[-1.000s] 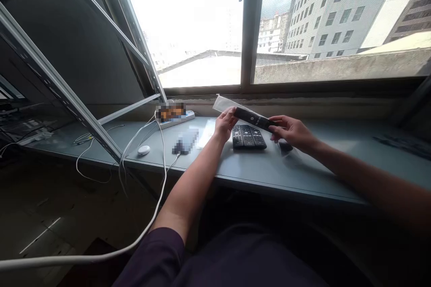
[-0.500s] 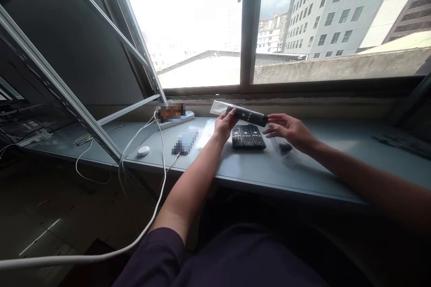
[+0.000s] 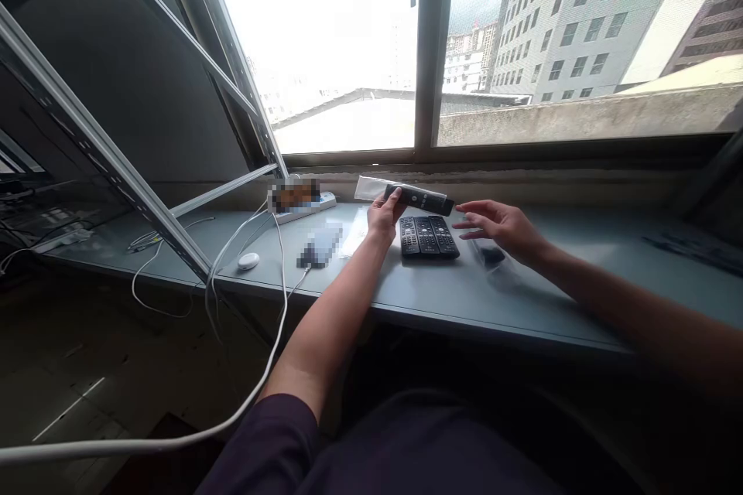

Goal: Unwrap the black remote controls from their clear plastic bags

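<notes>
My left hand [image 3: 385,215] grips a black remote [image 3: 421,199] that sits partly inside a clear plastic sleeve [image 3: 371,188], held level above the desk. My right hand [image 3: 498,226] hovers open just right of the remote's free end, fingers spread, touching nothing. Below them three black remotes [image 3: 428,236] lie side by side on the grey desk [image 3: 441,290]. A small dark object in clear wrap [image 3: 492,255] lies under my right hand.
A white power strip [image 3: 302,205] sits by the window sill, a phone [image 3: 318,246] on a cable and a white round puck [image 3: 248,260] lie to the left. White cables hang off the desk's front edge. A slanted metal frame [image 3: 110,162] crosses the left side.
My right hand let go of the remote's right end and opened. My left hand lifted the remote slightly up and left, further into the sleeve.
</notes>
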